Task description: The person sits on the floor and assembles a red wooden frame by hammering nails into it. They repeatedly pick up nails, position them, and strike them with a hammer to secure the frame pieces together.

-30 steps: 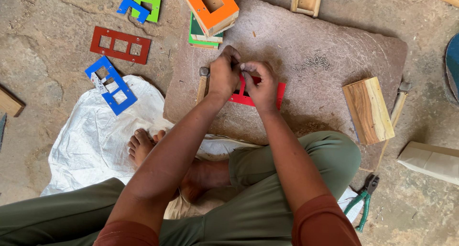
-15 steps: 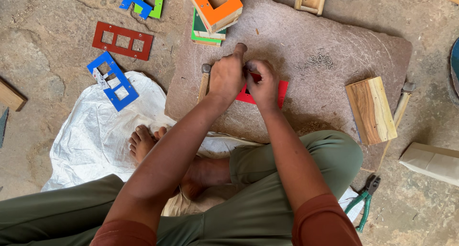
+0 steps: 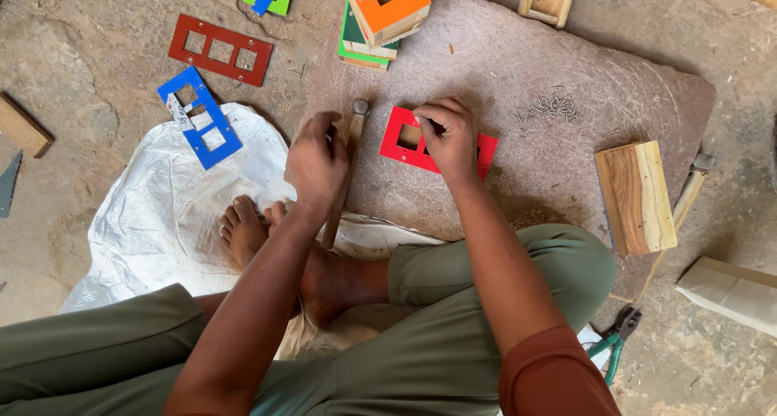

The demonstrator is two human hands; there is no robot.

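On the big flat stone slab [image 3: 566, 60] lies a red plate [image 3: 405, 145] with square holes cut in it. It sits near the front edge of the slab, a bit left of the middle. The right hand [image 3: 447, 137] rests on top of the red plate, with its fingers bent and pinched together at one hole. I cannot tell if something tiny is between the fingertips. The left hand [image 3: 317, 163] is closed around the wooden handle of a hammer [image 3: 346, 161]. The hammer's metal head points up, just beside the left side of the red plate. Its handle runs down toward the person's bare feet [image 3: 251, 230].

A small heap of nails [image 3: 553, 104] lies on the slab to the right of the red plate, near it but not touching. A wooden block [image 3: 635, 196] sits at the right edge of the slab. At the back edge is a stack of boxes with an orange one [image 3: 387, 3] on top.

Off the slab, on the dirt floor to the left, are a dark red plate [image 3: 220, 49] and a blue plate [image 3: 200, 118]. The blue one lies partly on a white sack [image 3: 154, 222]. Green pliers [image 3: 617, 339] lie by the person's right knee.
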